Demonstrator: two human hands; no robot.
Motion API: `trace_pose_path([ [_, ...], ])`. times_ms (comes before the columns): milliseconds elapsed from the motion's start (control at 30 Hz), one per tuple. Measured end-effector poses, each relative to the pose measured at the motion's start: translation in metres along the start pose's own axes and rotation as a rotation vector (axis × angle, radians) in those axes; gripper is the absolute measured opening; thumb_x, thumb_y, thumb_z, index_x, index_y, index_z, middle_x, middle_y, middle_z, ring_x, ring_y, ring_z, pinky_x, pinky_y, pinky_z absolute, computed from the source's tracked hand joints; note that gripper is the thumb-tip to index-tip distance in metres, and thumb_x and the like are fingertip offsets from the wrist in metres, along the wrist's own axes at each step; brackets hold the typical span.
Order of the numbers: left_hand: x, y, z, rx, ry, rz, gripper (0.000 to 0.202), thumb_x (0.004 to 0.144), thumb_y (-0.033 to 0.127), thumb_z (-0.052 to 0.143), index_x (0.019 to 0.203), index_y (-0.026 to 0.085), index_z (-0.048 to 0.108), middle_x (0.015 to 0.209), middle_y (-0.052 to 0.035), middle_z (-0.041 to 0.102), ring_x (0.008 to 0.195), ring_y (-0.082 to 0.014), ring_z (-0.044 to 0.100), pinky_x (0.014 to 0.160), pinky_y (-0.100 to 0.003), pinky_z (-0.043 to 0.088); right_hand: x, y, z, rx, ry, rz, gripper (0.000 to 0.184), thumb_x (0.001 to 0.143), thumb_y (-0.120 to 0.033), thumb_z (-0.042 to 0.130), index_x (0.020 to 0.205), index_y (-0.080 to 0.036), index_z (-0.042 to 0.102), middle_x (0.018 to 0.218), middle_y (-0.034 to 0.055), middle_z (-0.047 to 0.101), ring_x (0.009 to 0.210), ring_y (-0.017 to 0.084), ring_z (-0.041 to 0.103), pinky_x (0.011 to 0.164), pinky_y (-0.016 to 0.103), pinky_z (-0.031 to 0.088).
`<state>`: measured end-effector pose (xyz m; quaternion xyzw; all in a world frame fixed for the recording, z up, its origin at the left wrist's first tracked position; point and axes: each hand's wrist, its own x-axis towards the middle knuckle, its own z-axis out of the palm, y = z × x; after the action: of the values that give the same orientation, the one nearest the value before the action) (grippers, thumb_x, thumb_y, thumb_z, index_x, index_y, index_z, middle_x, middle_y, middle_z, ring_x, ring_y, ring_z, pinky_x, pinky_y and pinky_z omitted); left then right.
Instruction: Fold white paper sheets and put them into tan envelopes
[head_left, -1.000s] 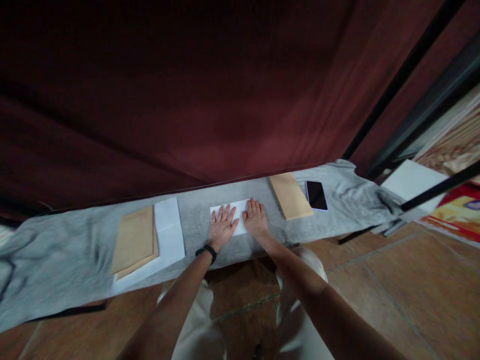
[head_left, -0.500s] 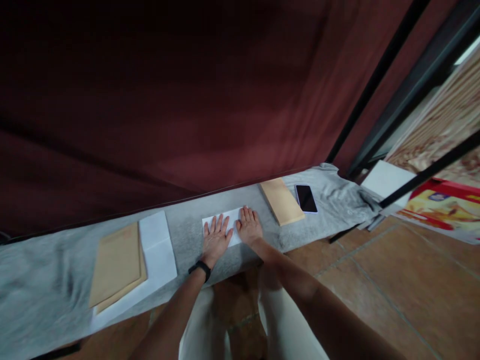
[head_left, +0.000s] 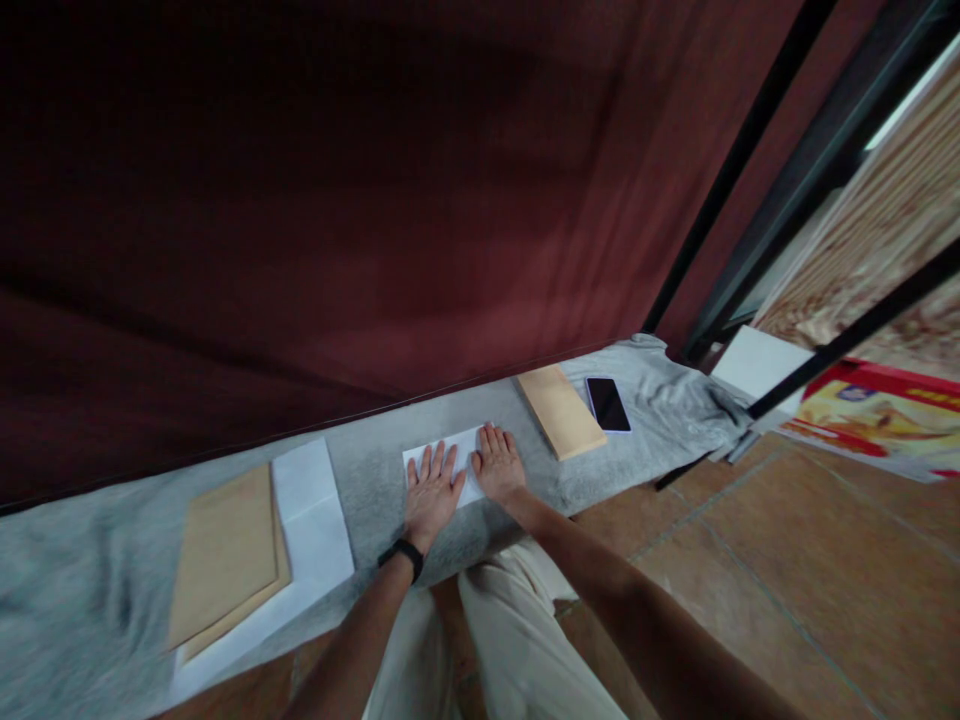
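Note:
A folded white sheet of paper (head_left: 466, 484) lies on a grey cloth-covered surface (head_left: 375, 470). Flat across its left part rests my left hand (head_left: 433, 492), fingers spread, with a black band on the wrist. My right hand (head_left: 499, 464) lies palm down over the paper's right end, fingers stretched out. Both hands press on the paper and hide much of it. To the right is a tan envelope-like stack (head_left: 561, 412). Further left, tan envelopes (head_left: 225, 550) lie on top of larger white paper (head_left: 319, 530).
A phone (head_left: 608, 404) with a dark screen lies right of the tan stack. Behind the surface hangs a dark red curtain (head_left: 375, 250). Black metal bars (head_left: 739, 165) slant at the right, near a red and yellow box (head_left: 877, 410). The floor (head_left: 750, 560) is brown tile.
Both hands stay flat on the paper, with hardly any shift. My camera view has moved slightly, and my legs below have shifted, one knee now nearer the surface.

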<state>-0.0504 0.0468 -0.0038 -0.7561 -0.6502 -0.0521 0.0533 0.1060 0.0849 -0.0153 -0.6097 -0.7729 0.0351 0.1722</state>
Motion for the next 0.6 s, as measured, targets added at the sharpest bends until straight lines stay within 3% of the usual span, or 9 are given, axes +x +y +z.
trace_pose_path([
  [167, 0.000, 0.000, 0.002, -0.005, -0.008, -0.009, 0.058, 0.105, 0.046, 0.031, 0.158, 0.025, 0.039, 0.166, -0.0059, 0.036, 0.156, -0.0306, 0.026, 0.127, -0.058, 0.013, -0.002, 0.001, 0.006, -0.002, 0.046, -0.011, 0.057, 0.106, -0.033, 0.038, 0.154, -0.003, 0.043, 0.160, 0.0195, 0.039, 0.150, 0.030, 0.039, 0.124, 0.046, 0.024],
  [600, -0.001, -0.004, 0.008, -0.018, 0.009, -0.010, 0.057, 0.105, 0.048, 0.031, 0.157, 0.026, 0.042, 0.165, -0.0048, 0.036, 0.157, -0.0285, 0.024, 0.127, -0.055, 0.017, 0.001, 0.005, 0.025, 0.028, 0.147, -0.035, 0.055, 0.102, -0.029, 0.044, 0.152, -0.005, 0.047, 0.156, 0.0209, 0.046, 0.146, 0.032, 0.044, 0.121, 0.053, 0.029],
])
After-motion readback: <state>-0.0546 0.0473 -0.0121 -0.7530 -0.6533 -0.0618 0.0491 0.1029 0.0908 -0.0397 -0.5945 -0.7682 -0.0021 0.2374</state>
